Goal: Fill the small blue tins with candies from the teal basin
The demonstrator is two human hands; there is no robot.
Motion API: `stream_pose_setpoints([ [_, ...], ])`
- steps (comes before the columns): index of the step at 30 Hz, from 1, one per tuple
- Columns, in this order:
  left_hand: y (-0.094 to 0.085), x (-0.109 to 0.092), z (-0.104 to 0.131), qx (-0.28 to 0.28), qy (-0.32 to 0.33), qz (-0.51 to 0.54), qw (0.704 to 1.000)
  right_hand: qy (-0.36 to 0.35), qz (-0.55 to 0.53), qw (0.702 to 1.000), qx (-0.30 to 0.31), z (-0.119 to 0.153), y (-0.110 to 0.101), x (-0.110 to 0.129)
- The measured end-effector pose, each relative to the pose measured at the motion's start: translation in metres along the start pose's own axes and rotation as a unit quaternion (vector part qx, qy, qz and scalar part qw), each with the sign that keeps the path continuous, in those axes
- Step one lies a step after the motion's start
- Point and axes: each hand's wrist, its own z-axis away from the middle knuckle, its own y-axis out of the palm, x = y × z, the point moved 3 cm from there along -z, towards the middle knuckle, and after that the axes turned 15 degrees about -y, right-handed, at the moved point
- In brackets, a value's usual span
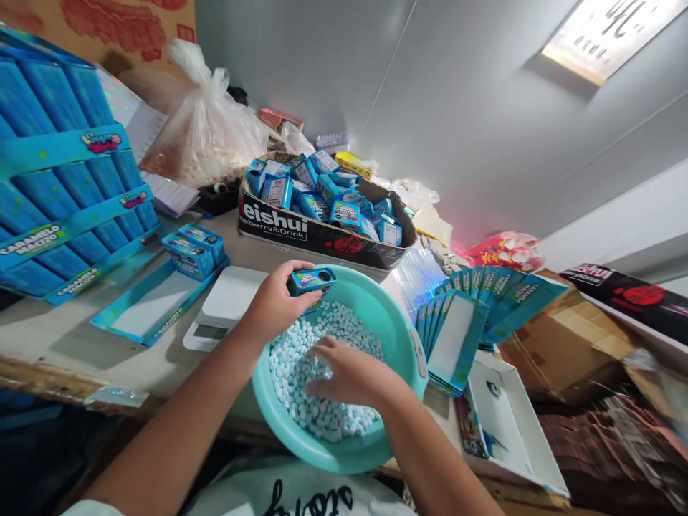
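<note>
A teal basin [403, 337] full of small pale blue and white candies [301, 373] stands at the table's front edge. Over its far left rim, my left hand [279, 297] is closed around a small blue box [317, 278], whose dark round opening shows on top. My right hand [341, 369] reaches into the basin with its fingers apart, the tips touching the candies. I make out nothing between those fingers. Beside the basin, partly behind my left forearm, lies a white scale [228, 297].
A black carton [322, 240] of blue boxes sits behind the basin. At left are a blue display tray [134, 333] with two boxes and stacked full trays [59, 172]. Folded blue trays [456, 337] and an open white box [510, 423] lie at right.
</note>
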Motion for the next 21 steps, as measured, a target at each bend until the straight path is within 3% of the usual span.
stream_pose_setpoints([
  [5,0.0007,-0.0016,0.0014,-0.001,0.002,-0.006,1.0,-0.026,0.01,0.999,0.02,0.0014,0.0,0.0029],
  [11,0.0013,-0.0023,0.0021,-0.001,0.005,-0.005,1.0,-0.009,0.002,0.999,0.043,0.0012,0.0007,0.002],
  [21,0.0009,-0.0042,0.0022,-0.007,0.002,-0.015,1.0,-0.013,-0.015,0.999,0.026,-0.0004,0.0012,-0.0007],
])
